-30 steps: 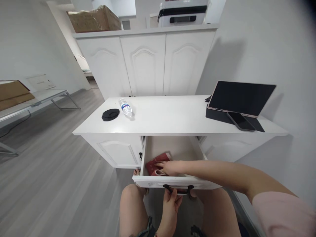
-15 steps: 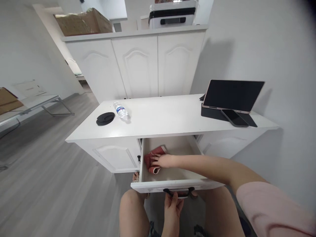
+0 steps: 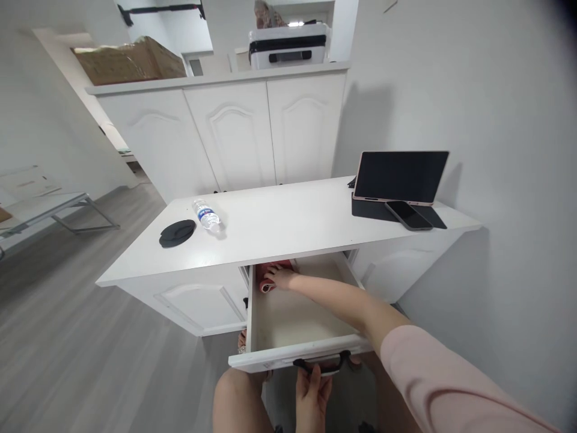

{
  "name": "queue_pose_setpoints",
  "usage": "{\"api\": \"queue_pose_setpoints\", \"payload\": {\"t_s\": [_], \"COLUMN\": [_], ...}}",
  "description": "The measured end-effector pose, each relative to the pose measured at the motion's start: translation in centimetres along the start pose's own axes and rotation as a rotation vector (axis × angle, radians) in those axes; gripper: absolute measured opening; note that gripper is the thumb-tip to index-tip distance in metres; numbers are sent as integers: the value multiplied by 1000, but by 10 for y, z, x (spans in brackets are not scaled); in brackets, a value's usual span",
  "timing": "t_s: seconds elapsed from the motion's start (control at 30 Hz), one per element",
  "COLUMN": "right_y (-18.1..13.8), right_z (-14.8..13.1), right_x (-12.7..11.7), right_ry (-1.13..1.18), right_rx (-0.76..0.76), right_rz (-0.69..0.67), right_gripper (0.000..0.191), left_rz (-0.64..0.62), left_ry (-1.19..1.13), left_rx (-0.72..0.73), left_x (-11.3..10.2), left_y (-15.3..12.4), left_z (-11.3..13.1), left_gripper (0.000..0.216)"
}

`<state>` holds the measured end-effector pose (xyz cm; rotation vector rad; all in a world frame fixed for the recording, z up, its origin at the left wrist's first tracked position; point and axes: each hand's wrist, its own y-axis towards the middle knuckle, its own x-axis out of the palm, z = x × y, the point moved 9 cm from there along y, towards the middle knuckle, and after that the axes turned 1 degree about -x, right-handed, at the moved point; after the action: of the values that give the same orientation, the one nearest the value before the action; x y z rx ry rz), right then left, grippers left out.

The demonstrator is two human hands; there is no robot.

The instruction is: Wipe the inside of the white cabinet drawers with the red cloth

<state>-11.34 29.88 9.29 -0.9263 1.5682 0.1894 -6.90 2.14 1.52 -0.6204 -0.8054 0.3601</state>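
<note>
A white drawer [image 3: 297, 322] is pulled out from under the white tabletop. Inside, at its back left corner, lies a folded red cloth [image 3: 267, 284] with a pale edge, partly under the tabletop's front edge. My right hand [image 3: 280, 278] rests on top of the cloth, fingers spread and pressing on it; the forearm crosses the drawer from the right. Below the drawer front, my left hand [image 3: 313, 385] has its fingers closed around the black drawer handle [image 3: 331, 365], thumb in front.
On the tabletop [image 3: 270, 222] are a plastic water bottle [image 3: 208, 217], a black round flat object [image 3: 177, 233], a tablet [image 3: 401, 176] and a phone [image 3: 409, 215] on a dark mat. My knee [image 3: 241, 400] is close under the drawer. White cabinets [image 3: 238, 138] stand behind.
My right hand and the red cloth have moved toward the back of the drawer. My left hand stays on the handle. The view has shifted slightly.
</note>
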Motion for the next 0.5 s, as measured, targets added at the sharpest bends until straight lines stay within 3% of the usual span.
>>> {"api": "queue_pose_setpoints", "payload": {"t_s": [0.23,0.5], "right_y": [-23,-66], "right_z": [35,102], "right_x": [-9,-11], "right_ry": [33,46], "right_rx": [43,199], "right_rz": [28,47], "right_gripper": [62,60], "left_rz": [-30,-69], "left_ry": [24,-9], "left_rx": [16,1], "left_x": [5,5], "left_y": [-4,-1], "left_z": [6,6], "left_gripper": [43,47]}}
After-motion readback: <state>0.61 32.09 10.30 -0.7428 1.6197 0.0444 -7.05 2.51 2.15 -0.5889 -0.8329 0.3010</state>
